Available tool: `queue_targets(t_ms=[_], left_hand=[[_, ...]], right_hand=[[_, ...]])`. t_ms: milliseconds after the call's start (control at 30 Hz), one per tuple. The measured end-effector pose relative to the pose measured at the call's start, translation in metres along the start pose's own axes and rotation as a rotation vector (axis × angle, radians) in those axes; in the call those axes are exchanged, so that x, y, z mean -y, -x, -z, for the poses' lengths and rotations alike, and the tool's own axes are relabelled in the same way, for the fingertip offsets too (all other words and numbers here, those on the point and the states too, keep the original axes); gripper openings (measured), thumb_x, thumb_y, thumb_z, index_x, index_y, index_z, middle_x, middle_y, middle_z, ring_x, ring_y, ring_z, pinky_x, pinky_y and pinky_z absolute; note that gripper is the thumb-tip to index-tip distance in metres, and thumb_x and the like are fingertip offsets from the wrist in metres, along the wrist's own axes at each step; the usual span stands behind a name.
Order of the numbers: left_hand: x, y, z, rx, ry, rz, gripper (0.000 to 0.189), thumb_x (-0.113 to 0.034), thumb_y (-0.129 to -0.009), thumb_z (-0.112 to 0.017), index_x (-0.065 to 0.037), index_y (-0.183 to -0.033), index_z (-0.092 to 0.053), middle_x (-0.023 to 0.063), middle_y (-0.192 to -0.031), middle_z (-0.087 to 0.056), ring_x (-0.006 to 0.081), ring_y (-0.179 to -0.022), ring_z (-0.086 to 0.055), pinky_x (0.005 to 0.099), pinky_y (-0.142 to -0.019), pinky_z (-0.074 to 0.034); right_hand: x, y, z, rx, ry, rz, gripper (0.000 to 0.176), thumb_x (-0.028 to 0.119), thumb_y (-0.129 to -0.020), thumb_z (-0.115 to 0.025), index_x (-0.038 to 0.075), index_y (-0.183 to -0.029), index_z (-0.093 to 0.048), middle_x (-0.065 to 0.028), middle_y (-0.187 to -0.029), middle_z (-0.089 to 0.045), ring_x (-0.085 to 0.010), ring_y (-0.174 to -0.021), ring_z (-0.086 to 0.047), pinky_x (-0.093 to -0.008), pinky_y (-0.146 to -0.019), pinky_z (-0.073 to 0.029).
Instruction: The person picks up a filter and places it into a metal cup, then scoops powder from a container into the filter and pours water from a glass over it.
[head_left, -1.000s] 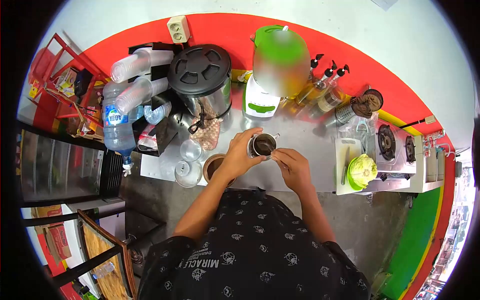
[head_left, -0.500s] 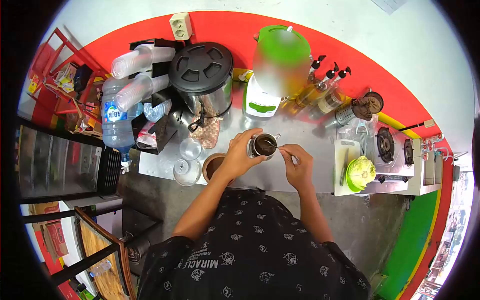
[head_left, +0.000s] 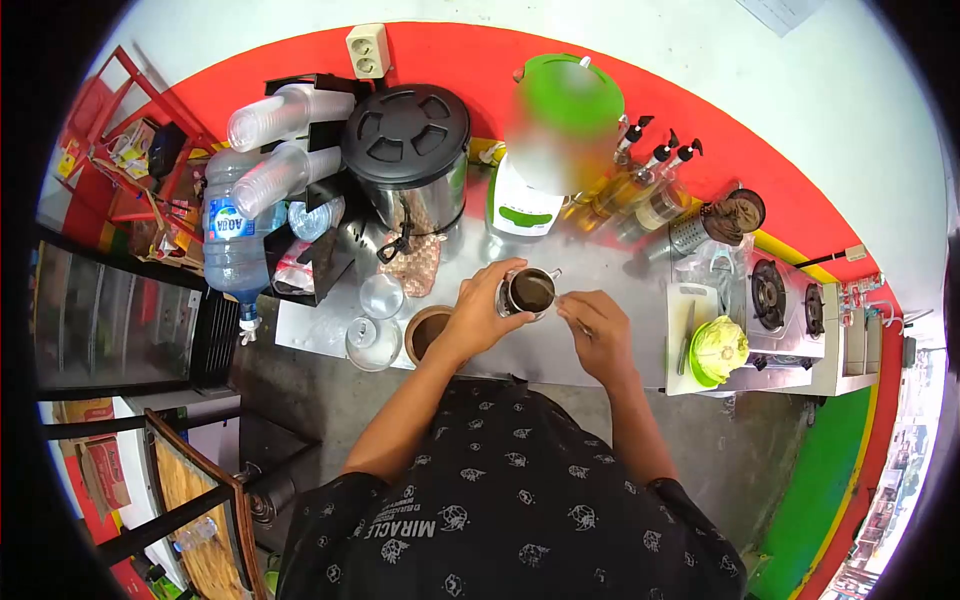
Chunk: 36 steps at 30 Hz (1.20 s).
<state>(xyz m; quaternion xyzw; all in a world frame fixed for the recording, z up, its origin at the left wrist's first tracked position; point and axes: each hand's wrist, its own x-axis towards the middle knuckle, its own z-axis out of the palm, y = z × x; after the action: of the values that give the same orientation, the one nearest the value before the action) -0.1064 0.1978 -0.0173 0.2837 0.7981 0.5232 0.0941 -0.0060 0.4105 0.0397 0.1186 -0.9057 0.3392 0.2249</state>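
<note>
Desk (head_left: 610, 268) front edge: left hand (head_left: 478, 312), wrapped round the metal cup (head_left: 529, 292), should steady it while the right hand (head_left: 594, 328), pinching a thin spoon (head_left: 558, 298), stirs gently.

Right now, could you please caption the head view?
Left hand grips a metal cup of dark liquid, right hand beside it.

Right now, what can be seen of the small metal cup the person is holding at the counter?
The small metal cup is a shiny, steel-looking cylinder with an open top, held upright at the metal counter. It holds a dark brown liquid close to the rim. A small projection, perhaps a handle or spout, sticks out at its upper right. The left hand wraps around its left side. The right hand sits just to its right; whether it touches the cup cannot be told.
</note>
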Motion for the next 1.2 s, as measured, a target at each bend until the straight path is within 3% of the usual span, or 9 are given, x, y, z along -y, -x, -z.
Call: queue_targets(t_ms=[67, 133, 267, 433, 567, 633, 867, 1067, 1200], left_hand=[[0.000, 0.001, 0.000, -0.004, 0.028, -0.019, 0.085, -0.022, -0.078, -0.098, -0.012, -0.153, -0.059, 0.0097, -0.146, -0.067, 0.0292, -0.135, -0.062, 0.0483, -0.118, -0.041], [-0.005, 0.002, 0.001, 0.006, 0.012, -0.004, 0.084, -0.022, -0.079, -0.098, -0.013, -0.153, -0.059, 0.0097, -0.146, -0.067, 0.0293, -0.135, -0.062, 0.0482, -0.118, -0.040], [0.001, 0.001, 0.000, 0.005, -0.002, -0.004, 0.083, -0.022, -0.079, -0.098, -0.014, -0.153, -0.060, 0.0094, -0.145, -0.067, 0.0289, -0.135, -0.062, 0.0481, -0.118, -0.039], [-0.001, 0.002, 0.000, -0.007, 0.034, -0.001, 0.082, -0.022, -0.080, -0.097, -0.014, -0.152, -0.060, 0.0094, -0.145, -0.067, 0.0290, -0.135, -0.062, 0.0483, -0.118, -0.039], [-0.002, 0.002, 0.003, 0.012, 0.028, -0.032, 0.082, -0.021, -0.081, -0.097, -0.014, -0.153, -0.060, 0.0097, -0.146, -0.067, 0.0297, -0.136, -0.062, 0.0485, -0.120, -0.038], [-0.004, 0.002, 0.002, 0.012, 0.015, -0.022, 0.081, -0.022, -0.081, -0.097, -0.015, -0.153, -0.060, 0.0097, -0.146, -0.067, 0.0299, -0.137, -0.061, 0.0485, -0.121, -0.038], [-0.005, 0.005, 0.002, 0.018, -0.013, 0.007, 0.080, -0.023, -0.082, -0.096, -0.016, -0.153, -0.060, 0.0099, -0.146, -0.067, 0.0299, -0.141, -0.058, 0.0478, -0.122, -0.036], [-0.006, 0.007, 0.000, -0.017, 0.000, -0.002, 0.077, -0.023, -0.082, -0.096, -0.015, -0.150, -0.061, 0.0098, -0.145, -0.069, 0.0311, -0.141, -0.059, 0.0472, -0.119, -0.037], [-0.005, 0.007, 0.002, -0.021, -0.004, -0.009, 0.078, -0.024, -0.082, -0.096, -0.014, -0.151, -0.061, 0.0100, -0.147, -0.068, 0.0311, -0.142, -0.058, 0.0473, -0.119, -0.037]], right_hand=[[-0.001, -0.001, -0.001, -0.018, 0.046, -0.005, 0.021, 0.000, -0.089, -0.081, 0.003, -0.109, -0.077, -0.0098, -0.110, -0.078, -0.0316, -0.096, -0.073, -0.0414, -0.081, -0.061], [-0.001, -0.001, -0.004, 0.108, 0.177, 0.075, 0.024, -0.002, -0.086, -0.081, 0.003, -0.109, -0.077, -0.0104, -0.108, -0.078, -0.0322, -0.096, -0.073, -0.0419, -0.082, -0.061], [0.011, 0.005, -0.011, 0.121, 0.166, 0.077, 0.026, -0.004, -0.084, -0.080, 0.004, -0.108, -0.076, -0.0108, -0.108, -0.078, -0.0329, -0.096, -0.074, -0.0430, -0.081, -0.061], [0.004, 0.005, -0.014, -0.065, 0.115, -0.009, 0.027, -0.005, -0.085, -0.081, 0.004, -0.110, -0.076, -0.0120, -0.110, -0.078, -0.0327, -0.095, -0.075, -0.0426, -0.080, -0.062], [0.001, 0.015, -0.017, -0.026, 0.081, 0.058, 0.029, -0.005, -0.085, -0.082, 0.004, -0.112, -0.077, -0.0122, -0.111, -0.078, -0.0322, -0.096, -0.076, -0.0420, -0.080, -0.063], [0.003, 0.019, -0.015, 0.103, -0.013, 0.027, 0.023, -0.003, -0.090, -0.080, 0.003, -0.112, -0.077, -0.0125, -0.114, -0.079, -0.0339, -0.100, -0.076, -0.0429, -0.084, -0.062], [0.004, 0.012, -0.005, 0.015, 0.070, -0.034, 0.028, -0.002, -0.087, -0.082, 0.005, -0.114, -0.078, -0.0125, -0.113, -0.079, -0.0330, -0.098, -0.076, -0.0420, -0.082, -0.062], [0.014, -0.002, -0.012, -0.069, 0.016, -0.103, 0.018, 0.001, -0.095, -0.078, 0.002, -0.112, -0.078, -0.0144, -0.108, -0.079, -0.0357, -0.097, -0.075, -0.0438, -0.083, -0.061], [0.015, 0.001, -0.014, 0.024, -0.039, -0.074, 0.014, 0.001, -0.097, -0.076, 0.001, -0.111, -0.078, -0.0158, -0.107, -0.079, -0.0370, -0.096, -0.075, -0.0442, -0.082, -0.061]])
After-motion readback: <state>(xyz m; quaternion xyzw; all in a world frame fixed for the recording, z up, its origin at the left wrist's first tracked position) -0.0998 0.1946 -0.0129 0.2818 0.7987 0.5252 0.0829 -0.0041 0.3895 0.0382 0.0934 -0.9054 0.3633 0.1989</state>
